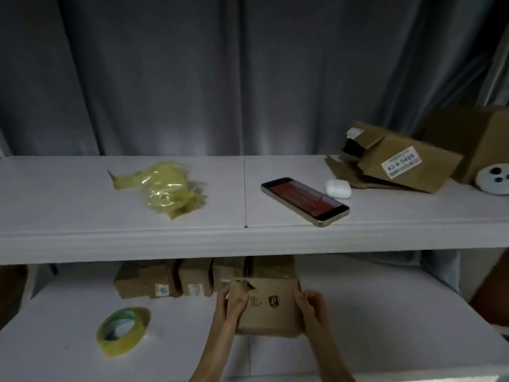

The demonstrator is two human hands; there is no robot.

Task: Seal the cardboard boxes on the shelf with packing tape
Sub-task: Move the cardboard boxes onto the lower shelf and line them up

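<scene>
Gripping the cardboard box (271, 307) at lower centre of the frame, both hands are clamped on its sides: left hand (230, 304) curling round the left edge with the thumb on the front face, right hand (312, 306) curling round the right edge. The box is sitting on the lower shelf (371, 312), just in front of a row of more boxes (165, 282) tucked under the upper shelf (137, 238).

The box is looking light and small enough for two hands, stiff at the corners but soft on the faces. The top left edge is torn, so that flap is probably weak; holding by the side edges seems best.

The tape roll (123, 334) is lying at lower left, well apart from the hands, untouched.

On the upper shelf: a crumpled wad of used tape (168, 188) left of centre, a phone (304, 201) and earbud case (338, 188) right of centre, and an opened box (394, 161) at far right.
</scene>
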